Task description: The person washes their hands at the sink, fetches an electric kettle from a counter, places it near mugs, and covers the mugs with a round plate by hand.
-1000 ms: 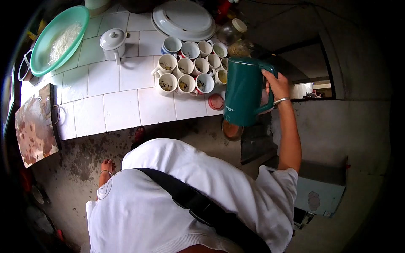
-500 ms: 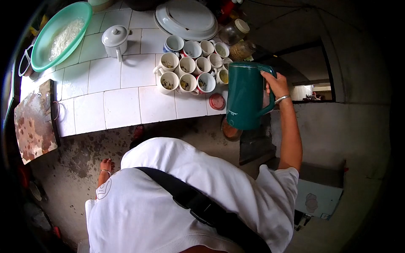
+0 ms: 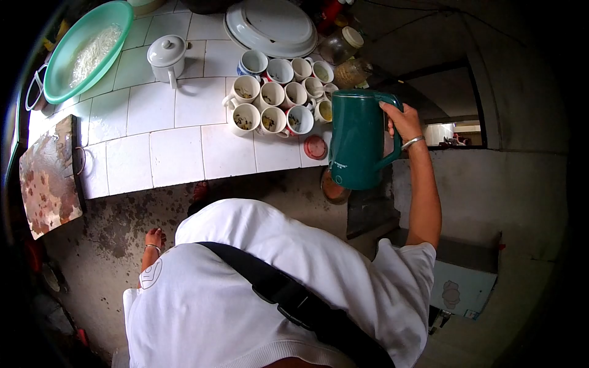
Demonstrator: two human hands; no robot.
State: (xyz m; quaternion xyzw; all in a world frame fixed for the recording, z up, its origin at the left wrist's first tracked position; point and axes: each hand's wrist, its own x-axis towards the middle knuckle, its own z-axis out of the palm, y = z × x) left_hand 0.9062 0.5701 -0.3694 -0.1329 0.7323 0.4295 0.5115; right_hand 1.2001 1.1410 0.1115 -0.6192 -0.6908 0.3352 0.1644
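Observation:
My right hand [image 3: 402, 121] is closed round the handle of a dark green electric kettle [image 3: 357, 144], which is held up at the right end of the tiled counter. Just left of the kettle stand several mugs close together; a front mug [image 3: 245, 119] and its neighbours have dark and yellowish bits, like tea leaves, in the bottom. The kettle partly covers the rightmost mugs. A red round lid [image 3: 315, 148] lies near the counter edge, beside the kettle. My left hand [image 3: 155, 237] hangs low at my side, fingers loosely bent, with nothing visible in it.
The white tiled counter [image 3: 178, 158] bears a lidded white mug [image 3: 167, 58], a green basin [image 3: 110, 67] with white strands, and a large white enamel tray [image 3: 270, 30]. Glass jars [image 3: 336, 48] stand behind the mugs. A stained board [image 3: 49, 178] is at the left end.
Almost nothing differs. The kettle stays raised beside the mugs in my right hand, and the view has shifted very slightly.

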